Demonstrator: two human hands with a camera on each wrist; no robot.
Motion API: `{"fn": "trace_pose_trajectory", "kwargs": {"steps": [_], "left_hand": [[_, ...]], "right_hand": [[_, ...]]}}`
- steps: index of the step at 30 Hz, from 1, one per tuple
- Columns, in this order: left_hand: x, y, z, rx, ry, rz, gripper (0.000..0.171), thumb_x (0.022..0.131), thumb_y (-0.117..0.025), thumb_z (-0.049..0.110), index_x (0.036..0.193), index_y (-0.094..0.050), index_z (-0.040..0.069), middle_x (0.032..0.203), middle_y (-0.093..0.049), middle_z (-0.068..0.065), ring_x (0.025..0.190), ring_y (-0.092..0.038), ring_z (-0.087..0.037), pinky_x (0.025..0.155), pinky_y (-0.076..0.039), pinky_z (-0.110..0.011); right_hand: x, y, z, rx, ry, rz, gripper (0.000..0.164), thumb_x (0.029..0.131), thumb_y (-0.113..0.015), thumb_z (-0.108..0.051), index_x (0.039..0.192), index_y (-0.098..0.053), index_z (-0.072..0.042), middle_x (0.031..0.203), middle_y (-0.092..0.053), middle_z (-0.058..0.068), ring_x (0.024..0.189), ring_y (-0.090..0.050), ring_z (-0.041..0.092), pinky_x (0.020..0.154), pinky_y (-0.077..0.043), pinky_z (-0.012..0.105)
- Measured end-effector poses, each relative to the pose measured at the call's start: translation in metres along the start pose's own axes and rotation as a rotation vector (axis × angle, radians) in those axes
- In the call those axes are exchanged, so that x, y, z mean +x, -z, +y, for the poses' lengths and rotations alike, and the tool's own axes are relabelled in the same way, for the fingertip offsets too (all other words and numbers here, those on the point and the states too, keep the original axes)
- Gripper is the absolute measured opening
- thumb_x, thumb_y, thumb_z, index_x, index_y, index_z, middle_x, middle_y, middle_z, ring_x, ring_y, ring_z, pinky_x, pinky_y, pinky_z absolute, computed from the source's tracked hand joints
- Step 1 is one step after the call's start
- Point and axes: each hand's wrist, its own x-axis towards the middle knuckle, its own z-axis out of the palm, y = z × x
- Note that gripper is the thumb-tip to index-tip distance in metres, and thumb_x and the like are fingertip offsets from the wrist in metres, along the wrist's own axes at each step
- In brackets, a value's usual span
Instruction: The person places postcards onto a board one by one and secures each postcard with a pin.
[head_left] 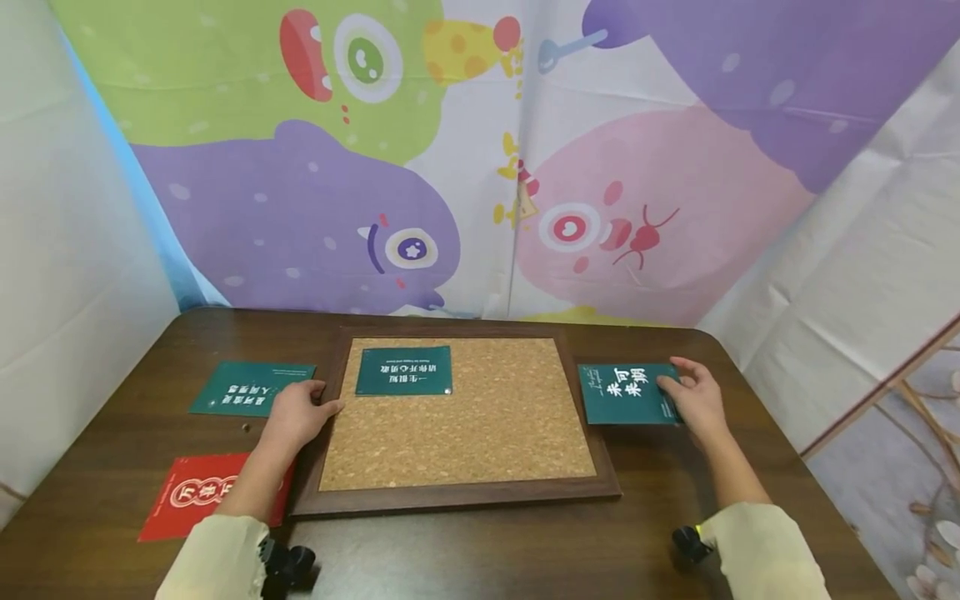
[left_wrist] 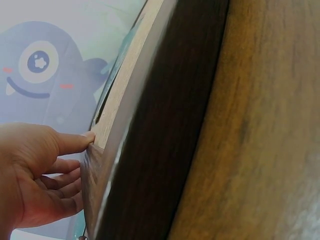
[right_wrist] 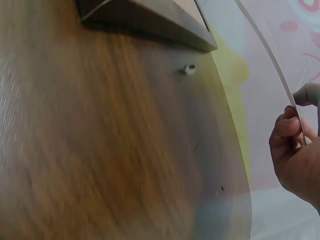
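A framed corkboard lies on the table with a green card near its top left; a small white pin shows at that card's lower right corner. My left hand grips the frame's left side, the thumb on top and the fingers against the outer edge in the left wrist view. Just right of the board, my right hand pinches another green card with large white characters by its right edge. Edge-on in the right wrist view, this card is held up off the table between thumb and fingers.
Left of the board lie a green card and a red card, the red one partly under my left forearm. A small round piece sits on the wooden table near the frame. A cartoon curtain hangs behind.
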Motion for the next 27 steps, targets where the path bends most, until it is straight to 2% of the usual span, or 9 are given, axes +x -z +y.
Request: {"fn": "trace_pose_trajectory", "kwargs": {"steps": [8,16,27], "left_hand": [[0.002,0.0,0.001,-0.004,0.005,0.008,0.054,0.086,-0.056,0.024,0.125,-0.04,-0.01,0.124,-0.044,-0.029,0.112,-0.043,-0.042,0.089,-0.04,-0.051],[0.001,0.0,0.001,-0.01,0.007,0.007,0.054,0.086,-0.056,0.024,0.125,-0.04,-0.01,0.124,-0.045,-0.029,0.111,-0.044,-0.042,0.089,-0.04,-0.051],[0.0,-0.001,0.0,-0.007,0.001,0.011,0.053,0.086,-0.056,0.024,0.125,-0.041,-0.01,0.124,-0.044,-0.03,0.112,-0.043,-0.042,0.089,-0.039,-0.051]], "right_hand": [[0.005,-0.016,-0.01,0.055,0.0,0.002,0.055,0.082,-0.059,-0.024,0.129,-0.036,-0.009,0.083,-0.053,-0.001,0.049,-0.054,0.006,0.041,-0.047,0.028],[0.007,-0.026,-0.02,0.047,0.013,-0.003,0.053,0.084,-0.055,-0.018,0.131,-0.033,-0.007,0.092,-0.052,0.007,0.049,-0.051,0.004,0.04,-0.044,0.025],[0.011,-0.041,-0.028,0.097,0.033,-0.004,0.049,0.083,-0.056,-0.014,0.128,-0.036,-0.008,0.079,-0.053,-0.002,0.048,-0.05,0.004,0.039,-0.043,0.024]]}}
